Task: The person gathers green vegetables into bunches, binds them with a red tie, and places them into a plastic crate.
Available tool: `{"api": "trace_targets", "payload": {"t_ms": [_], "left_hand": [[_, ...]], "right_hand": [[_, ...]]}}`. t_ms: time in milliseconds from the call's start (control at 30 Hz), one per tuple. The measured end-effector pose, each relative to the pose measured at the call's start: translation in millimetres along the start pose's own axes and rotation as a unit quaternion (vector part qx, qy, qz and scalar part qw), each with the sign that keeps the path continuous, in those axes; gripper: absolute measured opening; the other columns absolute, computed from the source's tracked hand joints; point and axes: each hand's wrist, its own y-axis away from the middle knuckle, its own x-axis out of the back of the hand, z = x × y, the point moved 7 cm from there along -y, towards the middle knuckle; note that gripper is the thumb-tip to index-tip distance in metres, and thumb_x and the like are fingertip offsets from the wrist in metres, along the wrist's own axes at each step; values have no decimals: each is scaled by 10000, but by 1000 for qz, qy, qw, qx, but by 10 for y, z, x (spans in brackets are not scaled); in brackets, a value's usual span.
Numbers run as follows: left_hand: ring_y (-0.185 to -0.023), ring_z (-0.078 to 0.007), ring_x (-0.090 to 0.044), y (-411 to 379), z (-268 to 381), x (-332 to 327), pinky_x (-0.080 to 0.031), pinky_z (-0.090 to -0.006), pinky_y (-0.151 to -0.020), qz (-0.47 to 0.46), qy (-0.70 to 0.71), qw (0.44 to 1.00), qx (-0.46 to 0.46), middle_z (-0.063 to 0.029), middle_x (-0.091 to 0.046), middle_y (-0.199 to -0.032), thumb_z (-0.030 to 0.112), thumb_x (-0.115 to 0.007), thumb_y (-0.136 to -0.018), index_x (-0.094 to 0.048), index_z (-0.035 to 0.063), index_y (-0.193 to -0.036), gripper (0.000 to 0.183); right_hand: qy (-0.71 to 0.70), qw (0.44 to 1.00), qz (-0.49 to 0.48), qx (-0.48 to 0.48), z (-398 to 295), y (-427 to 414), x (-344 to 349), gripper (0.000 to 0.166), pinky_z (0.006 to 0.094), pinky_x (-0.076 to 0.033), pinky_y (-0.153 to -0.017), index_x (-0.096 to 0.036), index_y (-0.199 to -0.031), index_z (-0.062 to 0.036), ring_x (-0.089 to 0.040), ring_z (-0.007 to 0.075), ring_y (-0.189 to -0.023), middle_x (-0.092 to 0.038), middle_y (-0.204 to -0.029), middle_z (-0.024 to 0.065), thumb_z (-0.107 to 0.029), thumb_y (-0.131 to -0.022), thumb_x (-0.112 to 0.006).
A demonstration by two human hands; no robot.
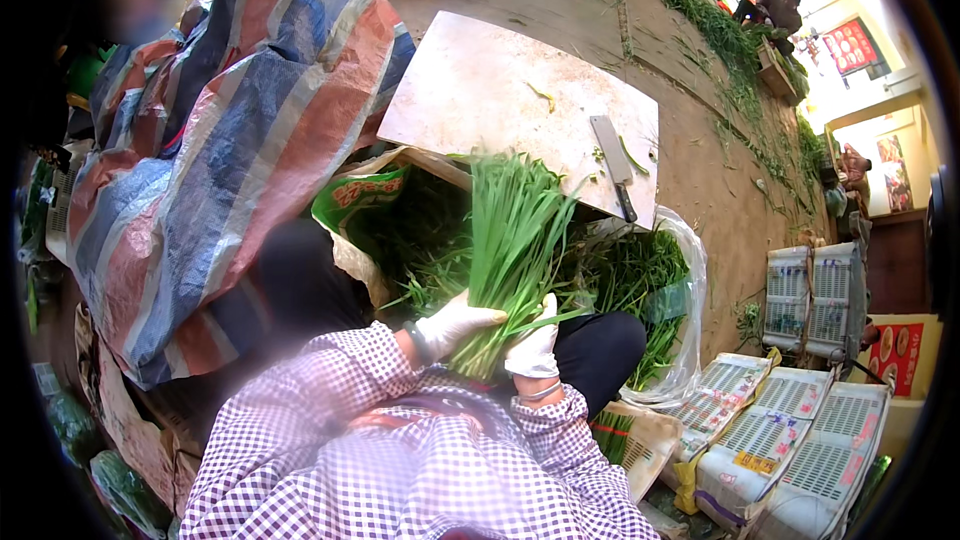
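Observation:
Both my hands wear white gloves and hold one thick bunch of long green Chinese chives (510,240) upright in front of my lap. My left hand (459,326) is closed around the lower stems from the left. At the right side of the stems, my right hand (534,345) grips the same bunch, with some leaves lying across its fingers. Beyond the leaf tips is a pale board (517,82); on it lie a cleaver (613,157) with a black handle and a few green scraps. Loose greens (420,240) fill an open sack below the board.
A striped woven plastic sheet (300,90) covers the left side. Right of my knee stands a clear plastic bag (694,277) of greens. White slotted crates (765,420) stand at the lower right, more farther up. Greens litter the floor; people sit in the distance.

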Motion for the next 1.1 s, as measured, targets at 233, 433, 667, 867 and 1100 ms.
{"api": "trace_targets", "payload": {"t_ms": [233,433,667,867,1100], "left_hand": [[-1029,-184,-625,-10,158,48,-518,-343,-907,-13,18,1000,6,-77,-630,-1165,80,-740,-827,-505,51,-1307,536],[-981,-200,-650,-60,-118,436,-535,-364,-886,40,35,996,78,-82,-659,-1122,119,-724,-851,-550,60,-1259,448],[-1103,-194,-584,-72,-42,214,-484,-353,-959,2,-62,998,8,-83,-585,-1256,144,-751,-835,-422,58,-1389,650],[-1257,-171,-464,70,151,-209,-366,-333,-1073,-24,-90,992,-81,-71,-477,-1391,129,-820,-763,-320,60,-1461,861],[-1192,-177,-517,-94,1009,103,-408,-330,-1033,53,-93,980,-170,-55,-540,-1320,77,-769,-775,-413,60,-1407,726]], "right_hand": [[-121,989,-66,-46,-68,47,-111,587,425,-437,-990,-594,-1211,-50,-600,289,-1073,-648,-1187,109,-561,-968,-438],[-84,981,-142,-101,55,14,91,283,351,-410,-1018,-586,-1152,-44,-563,220,-1117,-624,-1208,83,-132,-917,-456],[174,982,-70,-1,65,99,-30,465,337,-406,-1031,-546,-1294,-35,-563,188,-1124,-609,-1237,41,-154,-878,-713],[274,953,-16,127,-3,286,-256,451,305,-460,-980,-516,-1314,8,-575,176,-1092,-591,-1239,57,-71,-899,-674],[374,897,-136,190,75,-397,-1401,411,319,-482,-917,-546,-1243,24,-609,196,-1019,-636,-1153,108,-41,-859,-675]]}}
